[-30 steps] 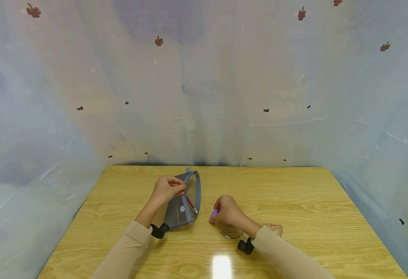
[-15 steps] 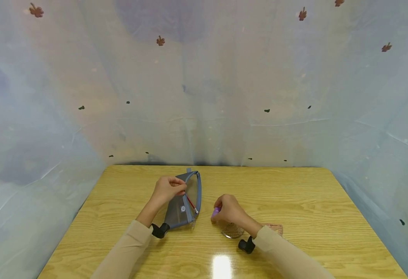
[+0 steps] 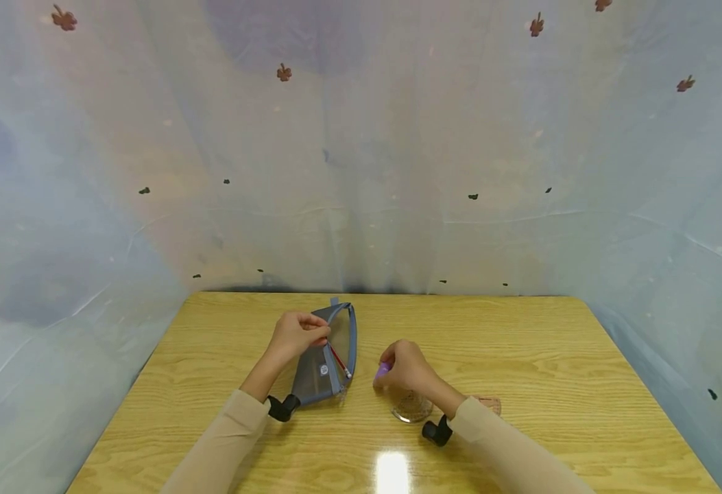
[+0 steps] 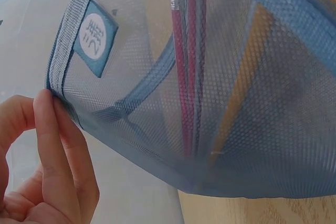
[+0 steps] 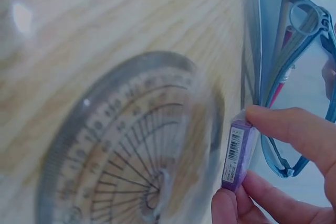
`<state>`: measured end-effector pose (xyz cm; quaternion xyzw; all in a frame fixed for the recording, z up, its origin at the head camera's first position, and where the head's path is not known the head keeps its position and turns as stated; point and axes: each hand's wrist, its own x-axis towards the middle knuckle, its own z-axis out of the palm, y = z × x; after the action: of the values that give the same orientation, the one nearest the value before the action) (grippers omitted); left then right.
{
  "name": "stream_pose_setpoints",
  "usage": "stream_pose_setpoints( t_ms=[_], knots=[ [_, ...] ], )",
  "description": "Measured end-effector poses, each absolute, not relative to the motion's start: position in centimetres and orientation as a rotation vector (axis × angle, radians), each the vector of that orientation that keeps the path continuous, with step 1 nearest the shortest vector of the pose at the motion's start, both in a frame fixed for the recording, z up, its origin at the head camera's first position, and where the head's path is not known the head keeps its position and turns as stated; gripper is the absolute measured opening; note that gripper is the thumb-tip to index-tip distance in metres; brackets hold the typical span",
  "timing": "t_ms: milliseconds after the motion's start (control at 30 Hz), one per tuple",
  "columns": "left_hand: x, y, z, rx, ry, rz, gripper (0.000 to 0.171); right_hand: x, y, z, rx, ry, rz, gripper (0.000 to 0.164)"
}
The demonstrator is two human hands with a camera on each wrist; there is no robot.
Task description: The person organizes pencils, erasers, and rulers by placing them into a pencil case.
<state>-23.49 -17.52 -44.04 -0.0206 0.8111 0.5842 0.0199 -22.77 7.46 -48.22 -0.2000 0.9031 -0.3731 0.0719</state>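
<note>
Mesh pouch [image 3: 313, 379] is gaping at left, pencils [image 4: 181, 51] already lying inside.
The left hand [image 3: 293, 336] is pinching its edge, fingertips nearly meeting; the right hand [image 3: 408, 365] is pinching a purple block [image 5: 236, 153], while a protractor [image 5: 131, 145] is lying nearer and a clear marked piece [image 3: 491, 404] farther right, all three still outside.

The left grip [image 4: 56, 174] pinches a blue mesh pouch [image 4: 142, 142] holding pencils [image 4: 181, 51].
</note>
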Motion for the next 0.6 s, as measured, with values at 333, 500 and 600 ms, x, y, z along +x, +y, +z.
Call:
stream_pose_setpoints(
  t_ms=[333,500,600],
  knots=[
    [-23.6,-17.6,-44.3,-0.044,2.533,1.804,0.009,-23.5,7.4,-47.7,-0.556,2.705,-1.16,0.04],
    [-23.7,-17.5,-44.4,-0.051,2.535,1.794,0.008,-23.9,7.2,-47.5,-0.61,2.732,-1.173,0.037],
    [-23.7,-17.5,-44.4,-0.054,2.529,1.794,0.008,-24.2,7.0,-47.4,-0.658,2.754,-1.167,0.037]
  ],
)
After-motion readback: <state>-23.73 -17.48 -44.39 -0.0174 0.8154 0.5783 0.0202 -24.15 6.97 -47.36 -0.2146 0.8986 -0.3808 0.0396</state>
